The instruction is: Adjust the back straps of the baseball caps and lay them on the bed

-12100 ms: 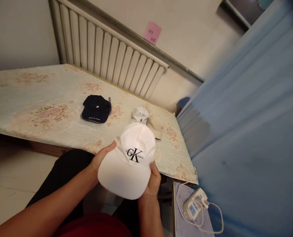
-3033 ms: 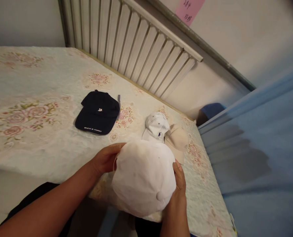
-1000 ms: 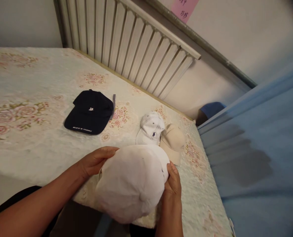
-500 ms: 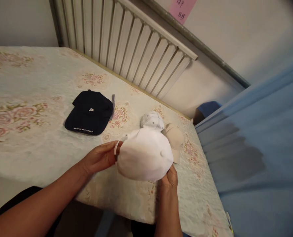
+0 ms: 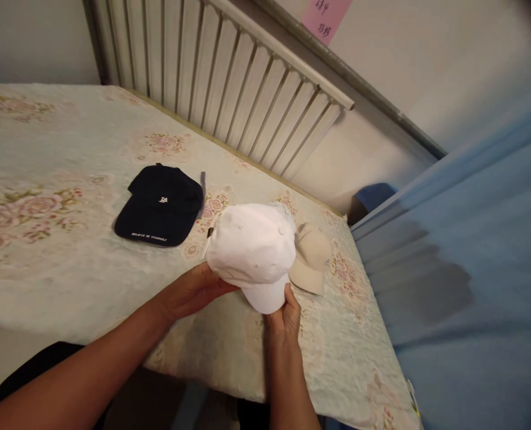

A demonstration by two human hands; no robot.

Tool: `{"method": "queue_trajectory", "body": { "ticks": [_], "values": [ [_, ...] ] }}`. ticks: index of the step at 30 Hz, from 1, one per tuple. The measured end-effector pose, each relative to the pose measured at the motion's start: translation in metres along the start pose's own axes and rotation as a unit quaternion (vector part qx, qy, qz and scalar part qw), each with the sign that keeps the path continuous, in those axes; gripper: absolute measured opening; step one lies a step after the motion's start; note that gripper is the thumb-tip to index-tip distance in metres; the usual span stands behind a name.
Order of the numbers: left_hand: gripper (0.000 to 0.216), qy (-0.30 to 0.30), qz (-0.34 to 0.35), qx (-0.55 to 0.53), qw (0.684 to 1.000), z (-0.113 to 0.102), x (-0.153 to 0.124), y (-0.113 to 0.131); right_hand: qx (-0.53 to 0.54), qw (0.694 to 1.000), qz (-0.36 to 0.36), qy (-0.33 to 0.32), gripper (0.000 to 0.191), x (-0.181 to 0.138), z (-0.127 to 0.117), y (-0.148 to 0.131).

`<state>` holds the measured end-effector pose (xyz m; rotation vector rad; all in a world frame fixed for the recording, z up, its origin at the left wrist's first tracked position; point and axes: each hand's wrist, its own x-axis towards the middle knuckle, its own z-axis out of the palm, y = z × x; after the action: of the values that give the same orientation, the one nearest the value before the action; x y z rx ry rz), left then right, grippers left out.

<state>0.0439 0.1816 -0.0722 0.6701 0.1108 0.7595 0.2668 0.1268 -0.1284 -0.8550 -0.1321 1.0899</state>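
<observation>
A white baseball cap (image 5: 252, 243) is held above the table between both hands, its brim pointing down toward me. My left hand (image 5: 198, 291) supports the cap's lower left edge, with its fingertips hidden underneath. My right hand (image 5: 286, 310) grips the brim, thumb on top and the fingers beneath it. Just behind the cap, another pale cap is almost wholly covered. To the right lies a beige cap (image 5: 312, 257). On the left a navy cap (image 5: 161, 206) rests with its brim toward me, bearing a small white logo and lettering.
A flowered cloth (image 5: 81, 280) covers the table. Along the back stands a white radiator (image 5: 229, 83). A blue curtain (image 5: 462, 269) hangs at the right edge, with a dark blue object (image 5: 375, 197) near the far corner. A pink note (image 5: 325, 18) is on the wall.
The white cap has turned, so its brim and front panels now show. My right hand has shifted slightly left with the brim, and my left hand has moved under the cap's edge.
</observation>
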Motion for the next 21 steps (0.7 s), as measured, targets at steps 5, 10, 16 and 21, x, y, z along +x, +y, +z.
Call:
{"method": "queue_trajectory", "body": {
  "ticks": [5,10,16,21],
  "values": [
    [0.042,0.052,0.003,0.016,0.998,-0.007,0.004,-0.007,0.001,1.000,-0.001,-0.011,0.030,-0.009,0.010,0.010],
    [0.032,0.157,0.046,-0.046,0.986,-0.018,0.011,-0.008,0.012,0.997,0.025,-0.079,0.042,-0.020,0.018,0.007],
    [0.033,0.247,0.076,-0.109,0.960,-0.019,0.018,-0.004,0.010,0.988,0.049,-0.149,0.055,-0.029,0.020,0.009],
    [0.042,0.257,0.057,-0.114,0.958,-0.019,0.020,0.001,-0.002,0.981,0.044,-0.191,0.061,-0.032,0.021,0.011]
  ]
}}
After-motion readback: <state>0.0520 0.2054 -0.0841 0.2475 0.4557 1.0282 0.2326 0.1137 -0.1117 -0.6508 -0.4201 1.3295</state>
